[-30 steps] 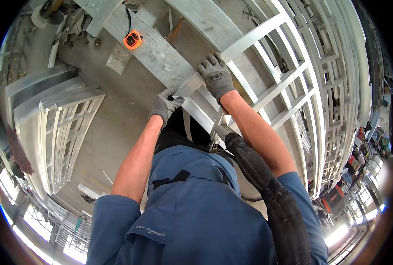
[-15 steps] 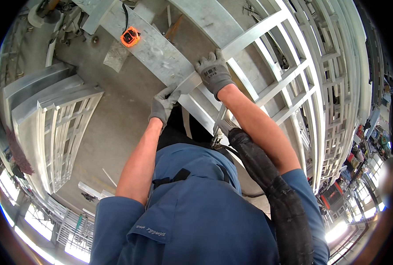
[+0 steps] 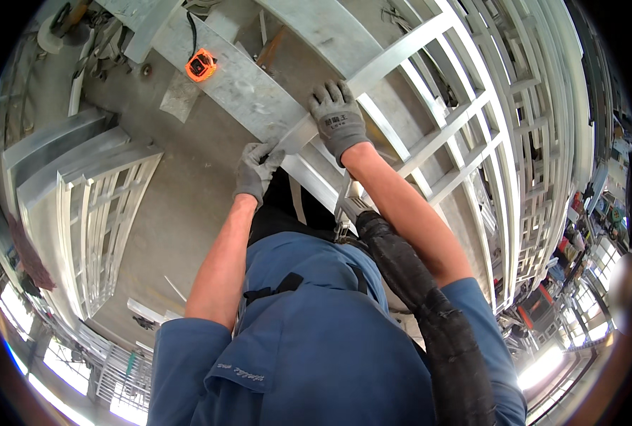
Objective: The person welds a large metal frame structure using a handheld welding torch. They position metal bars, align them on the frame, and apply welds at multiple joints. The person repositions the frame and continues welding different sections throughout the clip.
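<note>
The metal bar [image 3: 299, 134], a flat-faced light-grey section, lies diagonally in front of the person, its near left end between the two gloved hands. Left hand [image 3: 258, 170]: positioned at the near left end of the bar, fingers bent and closed on that end, thumb side toward the bar. Right hand [image 3: 338, 118]: placed palm down over the bar, to the right of and slightly farther than the left hand, fingers pointing to the far side; its palm side is hidden, so whether it grasps the bar or only presses on it cannot be told. On the far side, a wide metal beam [image 3: 241, 89] extends from the far left toward the bar and carries an orange tape measure [image 3: 201, 65], well apart from both hands. To the right stand ladder-like metal frames [image 3: 480, 99] with curved-looking rails. To the left, a group of stacked metal frames [image 3: 99, 220] rests on the grey floor [image 3: 163, 245]. A black wrapped sleeve [image 3: 429, 298] with a metal fitting [image 3: 353, 206] at its far end runs beside the right forearm.
</note>
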Action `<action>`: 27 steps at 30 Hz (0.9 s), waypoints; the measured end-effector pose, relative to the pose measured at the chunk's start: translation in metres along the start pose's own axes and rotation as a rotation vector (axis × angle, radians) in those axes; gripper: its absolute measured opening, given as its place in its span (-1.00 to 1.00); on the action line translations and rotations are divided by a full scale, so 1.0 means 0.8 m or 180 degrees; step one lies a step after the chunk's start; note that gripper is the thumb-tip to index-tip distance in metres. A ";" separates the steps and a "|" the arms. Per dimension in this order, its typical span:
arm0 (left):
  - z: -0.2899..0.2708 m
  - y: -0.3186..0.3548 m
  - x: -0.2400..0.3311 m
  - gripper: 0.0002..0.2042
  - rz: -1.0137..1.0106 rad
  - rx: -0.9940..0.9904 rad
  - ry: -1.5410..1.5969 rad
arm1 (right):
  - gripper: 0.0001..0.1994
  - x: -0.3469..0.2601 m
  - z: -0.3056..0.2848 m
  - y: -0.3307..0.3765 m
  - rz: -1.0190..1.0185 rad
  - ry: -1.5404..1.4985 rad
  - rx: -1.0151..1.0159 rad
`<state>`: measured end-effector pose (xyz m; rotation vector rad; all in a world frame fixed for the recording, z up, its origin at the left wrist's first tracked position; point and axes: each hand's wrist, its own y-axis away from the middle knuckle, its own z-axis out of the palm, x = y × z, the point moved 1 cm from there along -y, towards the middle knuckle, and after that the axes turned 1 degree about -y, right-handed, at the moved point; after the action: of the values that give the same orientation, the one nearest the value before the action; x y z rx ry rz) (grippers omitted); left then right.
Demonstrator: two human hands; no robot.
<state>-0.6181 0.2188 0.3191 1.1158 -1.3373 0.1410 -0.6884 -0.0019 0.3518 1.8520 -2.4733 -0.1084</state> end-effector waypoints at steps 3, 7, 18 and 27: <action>-0.004 -0.002 0.006 -0.73 0.0455 0.0012 -0.0771 | -0.75 -0.018 -0.034 0.023 0.0375 -0.0540 0.0422; -0.010 -0.007 0.041 -0.72 0.0429 -0.0130 -0.1616 | -0.76 -0.045 -0.050 0.060 0.0700 -0.1490 -0.0649; -0.036 -0.057 0.013 -0.53 -0.0077 -0.1152 -0.1595 | -0.46 -0.106 -0.053 0.109 0.1035 -0.1390 -0.1959; -0.027 -0.083 0.065 -0.47 0.0464 -0.1608 -0.2619 | -0.49 -0.134 -0.025 0.108 0.1721 -0.1266 -0.1784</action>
<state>-0.5438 0.1744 0.3278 0.6428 -2.0308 -0.5844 -0.7390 0.1247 0.3794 0.9791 -2.6856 -1.0954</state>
